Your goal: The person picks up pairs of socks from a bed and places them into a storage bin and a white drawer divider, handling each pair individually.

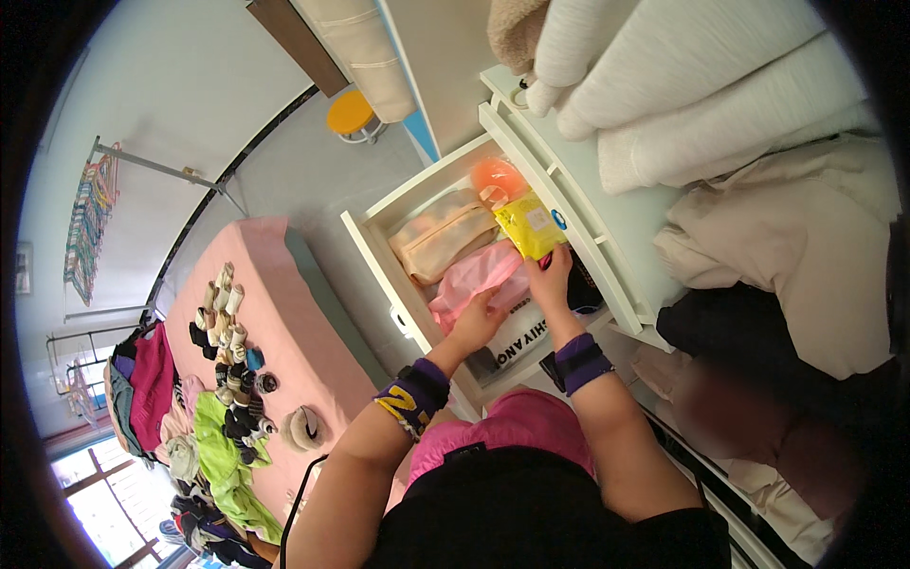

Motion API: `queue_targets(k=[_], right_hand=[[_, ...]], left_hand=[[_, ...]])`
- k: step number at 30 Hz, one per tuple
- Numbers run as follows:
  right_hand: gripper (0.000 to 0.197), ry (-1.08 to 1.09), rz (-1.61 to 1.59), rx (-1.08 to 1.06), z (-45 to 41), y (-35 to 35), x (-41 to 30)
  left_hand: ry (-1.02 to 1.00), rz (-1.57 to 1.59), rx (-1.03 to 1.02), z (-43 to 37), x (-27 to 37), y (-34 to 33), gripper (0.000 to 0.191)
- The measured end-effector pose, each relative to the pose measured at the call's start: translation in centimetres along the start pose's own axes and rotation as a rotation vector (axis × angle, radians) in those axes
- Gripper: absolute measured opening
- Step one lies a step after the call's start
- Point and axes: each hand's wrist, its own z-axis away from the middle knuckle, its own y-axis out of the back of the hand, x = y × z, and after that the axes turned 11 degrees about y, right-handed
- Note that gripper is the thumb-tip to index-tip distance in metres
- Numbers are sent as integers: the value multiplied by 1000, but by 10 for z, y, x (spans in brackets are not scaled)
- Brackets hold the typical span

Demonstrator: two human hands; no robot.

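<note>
Both my hands are inside an open white drawer (pixel 380 263). My left hand (pixel 482 320) touches a pink plastic bag (pixel 476 277) with its fingers slightly bent; whether it grips the bag is unclear. At the near edge of a yellow plastic packet (pixel 530 224) is my right hand (pixel 551 277), its fingertips partly hidden, so its hold cannot be told. A beige zippered pouch (pixel 444 238) lies beside the pink bag. An orange item in clear plastic (pixel 498 178) sits in the far corner. A white bag with black lettering (pixel 515 341) lies nearest my body.
Light garments (pixel 711 107) hang or lie over the cabinet top (pixel 611 213) at the right. To the left, a pink-covered bed (pixel 306 320) holds rolled socks (pixel 231 334) and a green garment (pixel 220 441). A yellow-topped stool (pixel 350 112) stands beyond the drawer.
</note>
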Motion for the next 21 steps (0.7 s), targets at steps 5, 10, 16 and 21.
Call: queue_targets(k=[5, 10, 16, 21], right_hand=[[35, 5, -246, -424, 9, 1, 14], [35, 76, -138, -324, 8, 12, -32], [33, -12, -555, -533, 37, 10, -102], [33, -19, -622, -665, 76, -15, -163]], left_hand=[[7, 34, -17, 16, 3, -5, 53], [-113, 257, 62, 61, 4, 19, 41], [-189, 600, 213, 125, -37, 52, 34], [-103, 726, 356, 188, -97, 86, 32]])
